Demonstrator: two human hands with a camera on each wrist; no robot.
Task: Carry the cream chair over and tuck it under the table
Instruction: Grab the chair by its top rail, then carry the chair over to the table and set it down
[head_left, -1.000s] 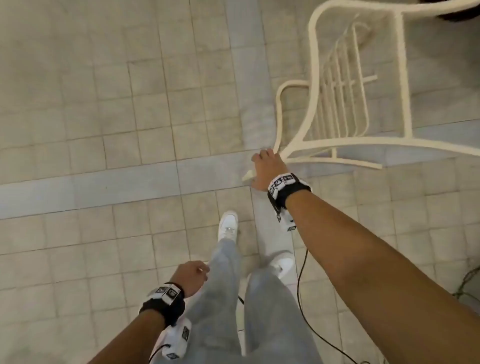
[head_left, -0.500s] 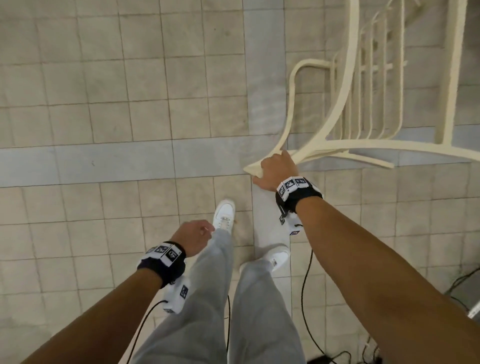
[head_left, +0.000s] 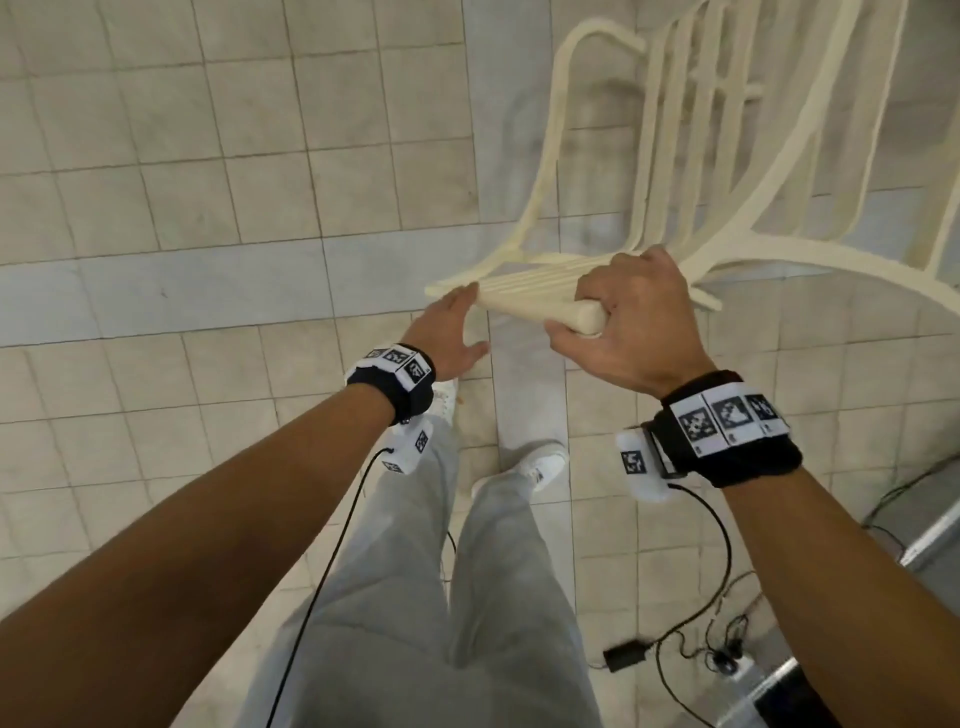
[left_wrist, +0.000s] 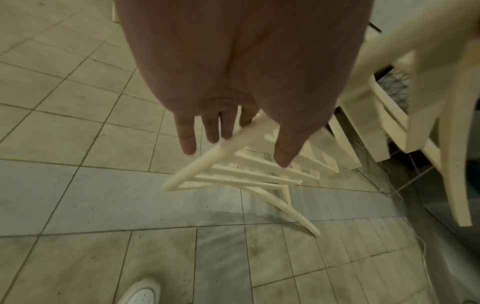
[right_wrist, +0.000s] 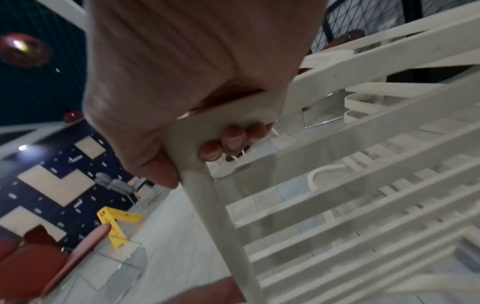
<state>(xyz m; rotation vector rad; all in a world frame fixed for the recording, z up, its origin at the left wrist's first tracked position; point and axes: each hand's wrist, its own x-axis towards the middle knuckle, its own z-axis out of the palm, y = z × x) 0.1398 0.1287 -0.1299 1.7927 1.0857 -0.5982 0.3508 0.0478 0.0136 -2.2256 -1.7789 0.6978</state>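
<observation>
The cream chair (head_left: 540, 280) is tilted, its slatted back toward me and its legs pointing away over the tiled floor. My right hand (head_left: 634, 317) grips the top rail of the back, and in the right wrist view the fingertips (right_wrist: 231, 139) curl round the rail of the chair (right_wrist: 337, 148). My left hand (head_left: 449, 327) reaches to the left end of the same rail with straight fingers. The left wrist view has the chair's rail (left_wrist: 244, 174) running between the fingers (left_wrist: 189, 144) and the thumb, which are not closed on it. No table shows in any view.
Black cables and a small adapter (head_left: 626, 656) lie on the floor at my lower right, beside a metal edge (head_left: 935, 530). My white shoes (head_left: 540, 462) stand just behind the chair. A yellow floor sign (right_wrist: 114, 224) and red seats (right_wrist: 26, 265) are farther off.
My left hand has risen from beside my leg to the left end of the chair's back rail. The right hand kept its grip, and the chair now sits closer and larger.
</observation>
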